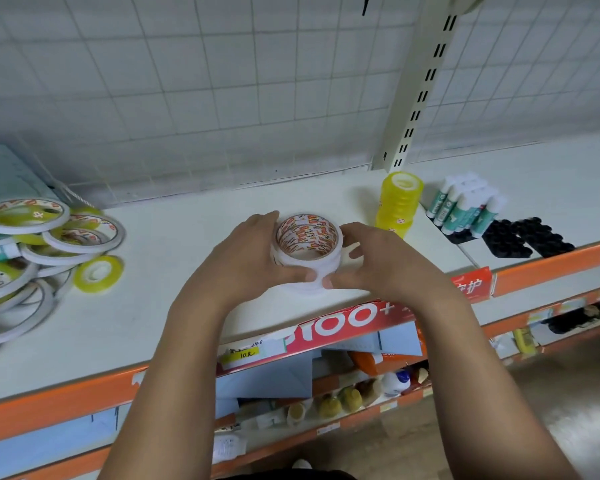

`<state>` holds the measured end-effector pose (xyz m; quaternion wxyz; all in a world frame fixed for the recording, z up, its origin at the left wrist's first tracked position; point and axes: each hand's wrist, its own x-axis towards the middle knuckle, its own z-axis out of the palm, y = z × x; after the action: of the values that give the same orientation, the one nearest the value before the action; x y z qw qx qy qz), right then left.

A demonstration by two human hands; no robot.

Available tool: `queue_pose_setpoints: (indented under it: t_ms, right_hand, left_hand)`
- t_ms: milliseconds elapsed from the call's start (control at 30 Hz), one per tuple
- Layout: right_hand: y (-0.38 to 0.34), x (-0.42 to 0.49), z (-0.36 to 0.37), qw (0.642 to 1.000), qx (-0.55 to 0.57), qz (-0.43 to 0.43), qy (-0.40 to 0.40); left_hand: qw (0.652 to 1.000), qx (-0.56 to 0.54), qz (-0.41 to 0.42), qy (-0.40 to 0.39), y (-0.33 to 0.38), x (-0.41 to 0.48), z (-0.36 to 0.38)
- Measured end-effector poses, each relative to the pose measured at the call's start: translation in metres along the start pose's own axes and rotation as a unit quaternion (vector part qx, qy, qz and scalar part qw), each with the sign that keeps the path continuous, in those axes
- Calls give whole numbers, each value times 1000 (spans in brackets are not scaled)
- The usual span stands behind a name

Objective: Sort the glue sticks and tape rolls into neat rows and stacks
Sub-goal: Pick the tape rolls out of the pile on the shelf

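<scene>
White tape rolls [307, 252] stand stacked at frame centre on the shelf [174, 278], gripped from both sides. The left hand [243, 252] and right hand [381, 263] each curl their fingers [265, 219] round the stack, thumbs meeting at its near edge. Just right of it stands a stack of yellow rolls [399, 202], with glue sticks [465, 206] upright further right. At the left edge, loose rolls [49, 244] lie heaped.
</scene>
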<state>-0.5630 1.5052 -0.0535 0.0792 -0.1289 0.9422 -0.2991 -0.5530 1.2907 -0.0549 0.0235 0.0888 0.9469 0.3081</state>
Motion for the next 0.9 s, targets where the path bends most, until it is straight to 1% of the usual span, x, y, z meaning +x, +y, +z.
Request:
queue_pose_setpoints:
  t_ms: [133,267,400,633,800,900]
  right_hand:
    - [-9,3,-8,997,-74,13,-13]
    - [-20,7,-9,996,-89,7,-32]
    - [-24,11,-4,995,-95,11,-16]
    - [-24,13,-1,994,-109,2,-5]
    - [-25,26,6,998,-63,-7,2]
    - [-28,38,11,999,-38,-15,10]
  left_hand:
    - [999,33,-27,-7,-1,0,-5]
    - [996,79,-35,-10,4,2,-4]
    - [994,98,-38,1,4,2,-2]
    - [996,82,-34,-9,1,2,0]
    - [998,30,-54,-4,-5,11,-5]
    - [998,18,-64,6,-11,19,-11]
